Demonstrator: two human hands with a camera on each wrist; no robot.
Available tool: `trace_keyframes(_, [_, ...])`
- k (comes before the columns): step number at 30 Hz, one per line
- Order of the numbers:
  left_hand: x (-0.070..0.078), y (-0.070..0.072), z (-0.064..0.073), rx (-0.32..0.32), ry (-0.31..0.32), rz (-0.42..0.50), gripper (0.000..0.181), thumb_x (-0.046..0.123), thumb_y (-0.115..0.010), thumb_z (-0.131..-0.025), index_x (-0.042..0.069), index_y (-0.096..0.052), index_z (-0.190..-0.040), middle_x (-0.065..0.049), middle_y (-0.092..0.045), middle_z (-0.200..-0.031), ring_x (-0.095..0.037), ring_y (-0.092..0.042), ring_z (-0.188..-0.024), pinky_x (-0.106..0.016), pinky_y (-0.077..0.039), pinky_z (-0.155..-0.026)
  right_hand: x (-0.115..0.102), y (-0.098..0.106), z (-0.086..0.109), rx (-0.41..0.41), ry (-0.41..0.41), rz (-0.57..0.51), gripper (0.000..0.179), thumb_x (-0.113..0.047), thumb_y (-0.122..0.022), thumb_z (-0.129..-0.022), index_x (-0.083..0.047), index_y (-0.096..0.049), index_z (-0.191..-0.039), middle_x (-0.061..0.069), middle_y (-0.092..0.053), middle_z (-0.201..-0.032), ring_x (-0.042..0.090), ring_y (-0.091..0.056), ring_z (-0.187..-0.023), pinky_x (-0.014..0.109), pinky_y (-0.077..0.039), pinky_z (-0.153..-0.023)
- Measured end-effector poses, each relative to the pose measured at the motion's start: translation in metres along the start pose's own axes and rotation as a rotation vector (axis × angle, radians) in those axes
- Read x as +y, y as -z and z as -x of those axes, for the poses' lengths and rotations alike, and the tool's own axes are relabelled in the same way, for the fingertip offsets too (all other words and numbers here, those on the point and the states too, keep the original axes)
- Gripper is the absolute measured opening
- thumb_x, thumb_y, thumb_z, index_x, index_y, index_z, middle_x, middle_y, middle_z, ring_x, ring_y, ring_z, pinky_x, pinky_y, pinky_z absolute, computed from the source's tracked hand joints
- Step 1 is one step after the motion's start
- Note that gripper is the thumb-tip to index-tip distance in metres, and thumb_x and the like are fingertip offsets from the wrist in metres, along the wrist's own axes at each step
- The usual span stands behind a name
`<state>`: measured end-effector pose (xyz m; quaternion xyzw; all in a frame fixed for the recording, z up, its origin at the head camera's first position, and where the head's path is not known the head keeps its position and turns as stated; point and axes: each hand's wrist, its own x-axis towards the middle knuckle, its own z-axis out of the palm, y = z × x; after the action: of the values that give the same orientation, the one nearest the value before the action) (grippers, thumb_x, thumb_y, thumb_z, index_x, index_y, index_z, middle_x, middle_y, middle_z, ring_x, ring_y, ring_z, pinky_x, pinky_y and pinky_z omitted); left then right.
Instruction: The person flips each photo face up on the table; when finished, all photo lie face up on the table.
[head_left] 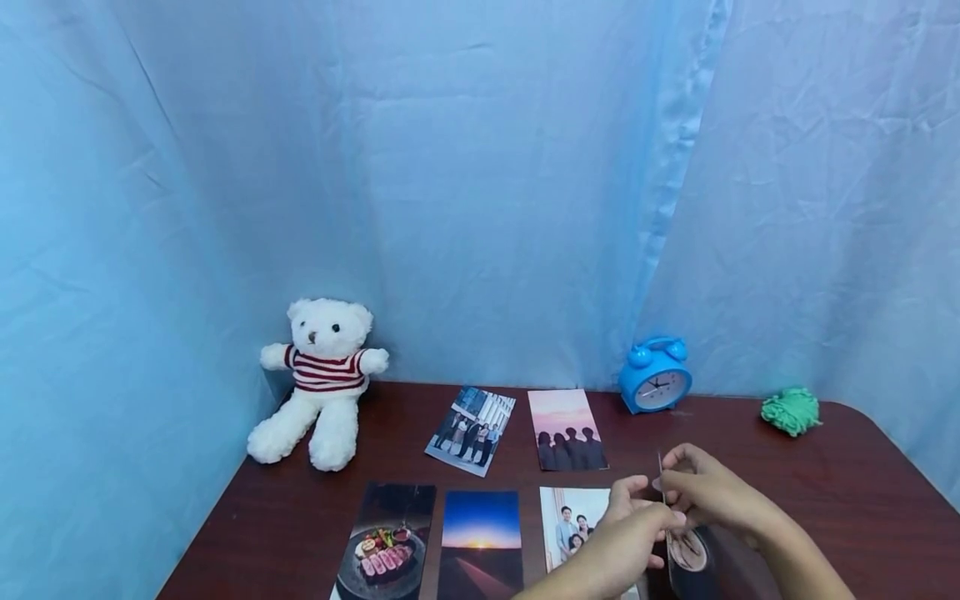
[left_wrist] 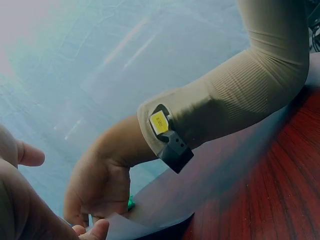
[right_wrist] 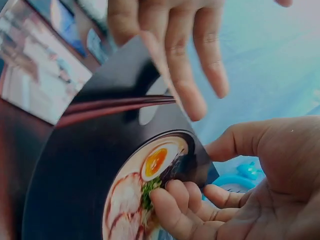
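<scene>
A ramen photo (right_wrist: 65, 170), a glossy dark print with a halved egg and sliced meat in a bowl, is held up between both hands over the right front of the table. My right hand (head_left: 712, 493) pinches one edge between thumb and fingers, as the right wrist view shows. From the other side my left hand (head_left: 622, 533) pinches the photo near a corner, its other fingers spread past the edge. In the head view the print is seen almost edge-on. Beneath the left hand lies a family photo (head_left: 555, 517), partly covered.
On the dark red table (head_left: 847, 467) lie a steak photo (head_left: 382, 550), a sunset road photo (head_left: 480, 542), a group photo (head_left: 471, 429) and a silhouette photo (head_left: 567, 429). A white teddy bear (head_left: 322, 383), blue alarm clock (head_left: 655, 379) and green yarn bundle (head_left: 791, 411) stand farther back.
</scene>
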<state>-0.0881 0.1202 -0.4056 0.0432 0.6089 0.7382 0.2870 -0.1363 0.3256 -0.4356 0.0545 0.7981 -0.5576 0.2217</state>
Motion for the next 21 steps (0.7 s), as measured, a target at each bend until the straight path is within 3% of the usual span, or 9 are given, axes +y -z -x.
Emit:
trace_keyframes(4, [-0.003,-0.001,-0.001,0.004,0.053,-0.008,0.055,0.013,-0.062,-0.092,0.001,-0.041,-0.141,-0.010,-0.059,-0.117,-0.026,-0.060,-0.108,-0.051,-0.055,-0.088,0.010,-0.005,-0.004,-0.028,-0.028,0.046,0.032,-0.018,-0.051,-0.104,0.005,-0.036,-0.121,0.005,-0.056,-0.082,0.017,-0.057,-0.070,0.032,-0.056,-0.061])
trace_keyframes(7, [-0.007,-0.003,-0.003,0.016,0.078,0.004,0.052,0.011,-0.062,-0.091,0.002,-0.043,-0.139,-0.009,-0.058,-0.114,-0.022,-0.058,-0.104,-0.045,-0.052,-0.084,0.015,-0.005,-0.006,-0.055,-0.026,0.081,0.031,-0.019,-0.052,-0.105,0.005,-0.037,-0.118,0.005,-0.056,-0.081,0.017,-0.056,-0.071,0.030,-0.052,-0.061])
trace_keyframes(8, [-0.008,-0.004,-0.003,0.011,0.084,0.020,0.052,0.010,-0.062,-0.090,0.004,-0.043,-0.139,-0.008,-0.058,-0.113,-0.019,-0.058,-0.096,-0.041,-0.050,-0.079,0.016,-0.005,-0.006,-0.061,-0.020,0.092,0.031,-0.020,-0.052,-0.106,0.005,-0.038,-0.117,0.005,-0.057,-0.082,0.017,-0.056,-0.071,0.030,-0.052,-0.062])
trace_keyframes(11, [-0.009,-0.002,-0.005,-0.003,0.073,0.021,0.054,0.011,-0.063,-0.090,0.004,-0.043,-0.140,-0.009,-0.058,-0.118,-0.018,-0.058,-0.099,-0.040,-0.051,-0.086,0.014,-0.005,-0.008,-0.053,-0.015,0.126,0.034,-0.023,-0.055,-0.106,0.005,-0.040,-0.118,0.007,-0.058,-0.087,0.018,-0.058,-0.073,0.032,-0.054,-0.062])
trace_keyframes(13, [-0.010,0.002,-0.008,-0.029,0.071,0.005,0.058,0.013,-0.063,-0.091,0.005,-0.041,-0.144,-0.010,-0.056,-0.124,-0.019,-0.060,-0.106,-0.042,-0.052,-0.097,0.013,-0.006,-0.008,-0.048,-0.011,0.147,0.035,-0.024,-0.056,-0.106,0.005,-0.041,-0.119,0.008,-0.058,-0.087,0.018,-0.058,-0.071,0.033,-0.054,-0.061])
trace_keyframes(15, [-0.008,0.006,-0.008,-0.048,0.031,-0.010,0.058,0.013,-0.063,-0.091,0.005,-0.042,-0.144,-0.011,-0.056,-0.128,-0.021,-0.059,-0.118,-0.046,-0.049,-0.110,0.011,-0.007,-0.007,-0.043,-0.011,0.159,0.036,-0.024,-0.056,-0.105,0.006,-0.043,-0.121,0.007,-0.060,-0.085,0.017,-0.058,-0.066,0.033,-0.055,-0.059])
trace_keyframes(18, [-0.002,0.014,-0.004,-0.036,-0.035,-0.042,0.053,0.013,-0.066,-0.091,0.010,-0.049,-0.141,-0.008,-0.056,-0.131,-0.020,-0.059,-0.121,-0.046,-0.050,-0.111,0.006,-0.008,-0.005,0.005,-0.005,0.154,0.035,-0.024,-0.057,-0.106,0.006,-0.047,-0.121,0.006,-0.061,-0.081,0.017,-0.059,-0.063,0.032,-0.055,-0.056])
trace_keyframes(21, [0.012,0.029,0.004,0.012,-0.102,-0.139,0.047,0.018,-0.069,-0.093,0.019,-0.056,-0.137,-0.005,-0.058,-0.134,-0.023,-0.059,-0.124,-0.053,-0.052,-0.106,-0.001,-0.008,-0.002,0.117,0.016,0.177,0.033,-0.026,-0.059,-0.107,0.003,-0.052,-0.121,0.006,-0.062,-0.084,0.018,-0.061,-0.068,0.033,-0.055,-0.056])
